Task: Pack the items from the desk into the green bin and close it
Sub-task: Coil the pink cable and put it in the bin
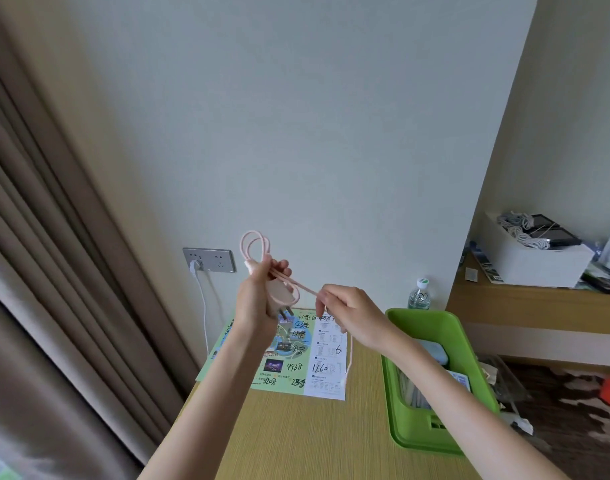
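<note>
A wooden desk [314, 438] stands against a plain wall [331, 133], with a beige curtain [54, 271] at 9 o'clock, a printed leaflet [296, 368] lying flat and the open green bin [431, 327] at its 3 o'clock. Above the leaflet the left hand [257, 299] grips a pale pink charger [279, 294], whose pink cable [253, 242] loops up toward 12 o'clock. The charger's long axis runs from 11 to 5 o'clock with its prongs pointing to 5, and the right hand [348, 313] pinches one cable strand.

A home or hotel-style room: long beige curtains [37, 271] are hanging left of a wooden counter [296, 441], a wall socket [209, 260] is sitting above its far edge, and patterned carpet [570, 407] is covering the floor.
</note>
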{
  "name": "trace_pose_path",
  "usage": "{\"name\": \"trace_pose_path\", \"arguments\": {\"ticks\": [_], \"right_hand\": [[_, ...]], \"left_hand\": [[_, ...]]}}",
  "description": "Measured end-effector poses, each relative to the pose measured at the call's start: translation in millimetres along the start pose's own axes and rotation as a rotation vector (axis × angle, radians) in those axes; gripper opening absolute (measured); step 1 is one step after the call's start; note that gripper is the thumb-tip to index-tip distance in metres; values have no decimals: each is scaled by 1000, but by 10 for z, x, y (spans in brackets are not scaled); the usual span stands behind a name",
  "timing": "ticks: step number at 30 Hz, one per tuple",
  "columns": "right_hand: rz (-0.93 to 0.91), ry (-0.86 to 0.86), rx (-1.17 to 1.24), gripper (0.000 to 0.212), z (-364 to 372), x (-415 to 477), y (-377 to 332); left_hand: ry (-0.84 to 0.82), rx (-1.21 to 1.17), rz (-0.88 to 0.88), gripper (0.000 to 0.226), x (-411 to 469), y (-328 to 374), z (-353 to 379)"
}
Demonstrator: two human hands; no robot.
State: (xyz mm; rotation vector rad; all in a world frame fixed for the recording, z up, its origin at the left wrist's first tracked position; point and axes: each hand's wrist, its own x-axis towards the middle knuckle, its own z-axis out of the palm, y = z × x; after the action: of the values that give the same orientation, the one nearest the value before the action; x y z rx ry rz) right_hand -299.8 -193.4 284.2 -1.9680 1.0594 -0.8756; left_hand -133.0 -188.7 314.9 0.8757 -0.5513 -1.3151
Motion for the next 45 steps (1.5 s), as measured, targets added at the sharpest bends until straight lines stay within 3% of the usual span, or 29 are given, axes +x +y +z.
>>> {"name": "trace_pose_path", "arguments": {"ticks": [3,10,19,22,29,33,36,42,45], "right_hand": [[29,-19,-30,35,65,-18,82],[36,-40,-65,32,14,17,141],[98,-80,50,25,-227,-47,291],[40,-141,3,23,-219,-47,192],[-88,-262,-136,21,-149,97,-115],[-94,-157,-172,17,-171,178,-207],[-92,-57,-134,16,-217,226,-224],[-104,40,-136,18,-296,275,-237],[-89,112,-63,22,-316,275,-231]], "left_hand": [[25,-180,-59,21,48,16,-68],[128,-259,25,20,86,35,-191],[332,33,291,24,222,218,-430],[338,331,323,22,261,184,-529],[-113,831,203,33,178,53,-417],[-382,947,92,57,50,5,-292],[-549,960,11,56,-38,-39,-255],[-565,931,-67,28,-101,-98,-203],[-611,853,-119,26,-124,-86,-182]]}}
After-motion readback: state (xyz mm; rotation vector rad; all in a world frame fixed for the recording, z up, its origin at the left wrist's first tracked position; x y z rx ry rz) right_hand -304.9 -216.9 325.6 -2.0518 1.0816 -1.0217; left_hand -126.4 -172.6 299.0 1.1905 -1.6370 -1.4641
